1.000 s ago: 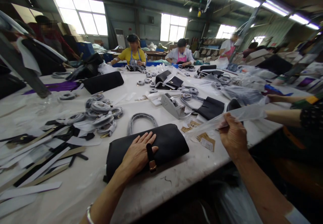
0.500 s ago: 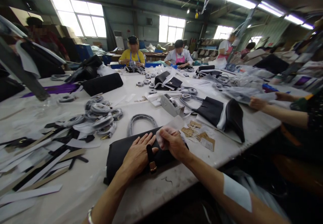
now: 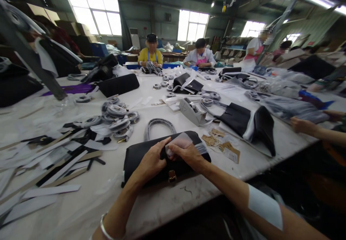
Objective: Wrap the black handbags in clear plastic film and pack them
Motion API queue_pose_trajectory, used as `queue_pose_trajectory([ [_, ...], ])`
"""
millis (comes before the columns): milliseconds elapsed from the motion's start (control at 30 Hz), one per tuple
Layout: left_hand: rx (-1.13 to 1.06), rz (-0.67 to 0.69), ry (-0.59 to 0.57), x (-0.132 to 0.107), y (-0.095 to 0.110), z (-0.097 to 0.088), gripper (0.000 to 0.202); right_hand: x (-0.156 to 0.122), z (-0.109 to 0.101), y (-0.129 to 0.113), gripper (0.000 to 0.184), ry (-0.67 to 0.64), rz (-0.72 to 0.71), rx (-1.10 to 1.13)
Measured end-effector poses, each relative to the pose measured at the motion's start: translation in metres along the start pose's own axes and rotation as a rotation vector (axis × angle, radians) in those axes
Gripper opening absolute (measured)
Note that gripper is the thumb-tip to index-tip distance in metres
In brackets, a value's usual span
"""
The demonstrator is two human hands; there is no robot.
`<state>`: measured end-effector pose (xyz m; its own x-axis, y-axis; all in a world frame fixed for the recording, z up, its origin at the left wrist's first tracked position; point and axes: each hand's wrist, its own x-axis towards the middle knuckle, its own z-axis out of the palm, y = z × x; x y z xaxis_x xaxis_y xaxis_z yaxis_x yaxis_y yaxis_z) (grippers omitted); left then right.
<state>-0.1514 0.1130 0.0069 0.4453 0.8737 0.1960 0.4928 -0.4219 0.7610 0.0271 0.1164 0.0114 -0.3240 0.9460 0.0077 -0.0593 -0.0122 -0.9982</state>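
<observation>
A black handbag (image 3: pixel 137 156) lies on the worktable before me, its grey-wrapped handle (image 3: pixel 160 123) arching up behind it. My left hand (image 3: pixel 151 160) rests on the bag's flap with its fingers stretched out and the thumb apart from them. Beside it, my right hand (image 3: pixel 190 157) is closed on a translucent plastic sheet (image 3: pixel 180 141), just above the flap. The two hands nearly touch at the middle of the bag. A gold buckle (image 3: pixel 172 176) on a short black strap shows at the bag's front edge, below my hands. Part of the strap is hidden.
Wrapped strap coils (image 3: pixel 116 115) and loose strips (image 3: pixel 62 168) lie left. Behind the bag stands a tape dispenser (image 3: pixel 192 112); tags (image 3: pixel 221 144) and another black bag (image 3: pixel 235 119) lie right. A co-worker's hand (image 3: pixel 305 126) reaches in from the right. People sit across the table.
My left hand has turned from lying flat to arching over the flap, closer to my right hand. The right hand has lowered the plastic sheet toward the bag. The view has swung left.
</observation>
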Motion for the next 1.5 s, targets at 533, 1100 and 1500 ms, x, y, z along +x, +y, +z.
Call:
queue_pose_trajectory([
  [533, -0.677, -0.232, 0.238, -0.006, 0.003, -0.018, 0.03, -0.003, -0.009, -0.004, 0.046, -0.091, 0.015, 0.247],
  [1100, 0.167, -0.047, 0.04, -0.005, -0.017, -0.04, 0.029, -0.007, -0.007, -0.001, 0.041, -0.013, -0.116, -0.042],
  [1500, -0.233, -0.113, 0.202, -0.021, -0.009, -0.047, 0.035, -0.011, -0.002, 0.008, 0.01, 0.008, -0.378, -0.378],
])
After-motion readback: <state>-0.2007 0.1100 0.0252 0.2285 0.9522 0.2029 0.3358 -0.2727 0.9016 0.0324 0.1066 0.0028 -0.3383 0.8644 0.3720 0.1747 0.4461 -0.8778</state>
